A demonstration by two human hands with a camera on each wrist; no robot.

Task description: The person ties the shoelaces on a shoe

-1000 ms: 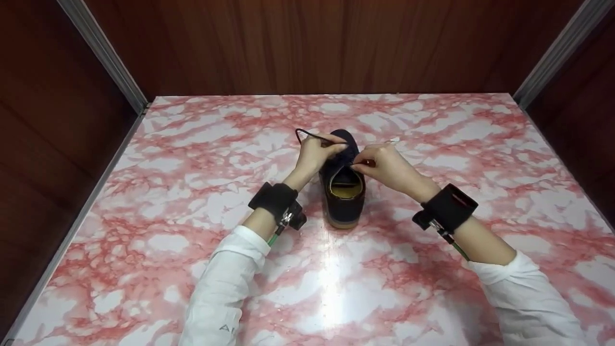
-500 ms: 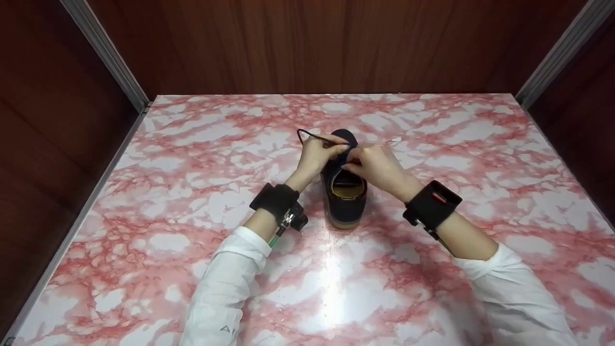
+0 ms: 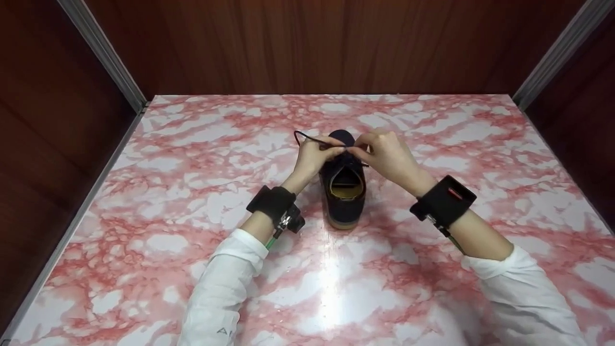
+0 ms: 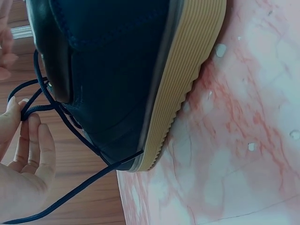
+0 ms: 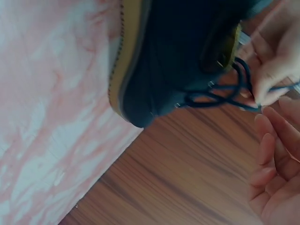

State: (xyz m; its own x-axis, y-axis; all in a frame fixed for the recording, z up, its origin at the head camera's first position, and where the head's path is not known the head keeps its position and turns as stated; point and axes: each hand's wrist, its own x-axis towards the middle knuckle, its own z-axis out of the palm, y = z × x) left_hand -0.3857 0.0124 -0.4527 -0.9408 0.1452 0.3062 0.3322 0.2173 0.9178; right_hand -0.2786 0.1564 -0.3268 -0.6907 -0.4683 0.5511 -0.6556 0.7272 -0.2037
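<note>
A dark navy shoe (image 3: 347,211) with a tan ribbed sole stands on the marbled table, toe pointing away. My left hand (image 3: 314,154) is over the front of the shoe, pinching a loop of the dark shoelace (image 4: 40,108) between thumb and fingers. A long free stretch of lace passes over the back of this hand. From the other side my right hand (image 3: 387,154) meets it, its thumb and forefinger pinching at the same lace, fingertips against fingertips. Loops of lace rise from the eyelets in the right wrist view. My right hand's other fingers are loosely bent.
The table (image 3: 144,230) has a red and white marbled top. Dark wood panels (image 3: 307,48) enclose it at the back and both sides, with grey metal strips in the corners. Each wrist wears a black strap with a small camera (image 3: 294,218).
My right hand moved left over the shoe's opening, then back up and forward to meet the left fingertips. A lace end now shows below it. The left hand has stayed nearly still.
</note>
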